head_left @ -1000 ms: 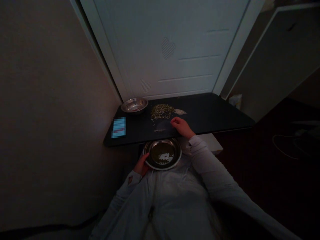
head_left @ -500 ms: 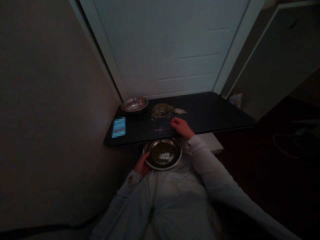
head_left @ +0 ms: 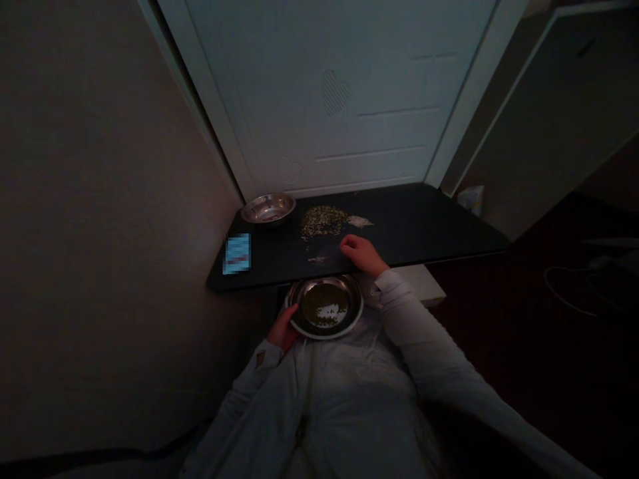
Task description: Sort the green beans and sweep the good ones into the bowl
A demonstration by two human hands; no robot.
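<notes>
My left hand grips the left rim of a metal bowl at my lap, just below the table's near edge. Small green beans spread over the bowl's bottom, with a shiny bare patch among them. Over the near part of the dark table, my right hand is closed, its fingers curled in; whatever they may hold is hidden. Just beyond it lies a heap of mixed green and pale grains. A smaller white heap of grains adjoins it on the right.
Another metal bowl stands at the table's back left, with something small and reddish inside. A blue pixelated patch covers something at the left edge. The dark table meets a white door. A white box is below its near edge.
</notes>
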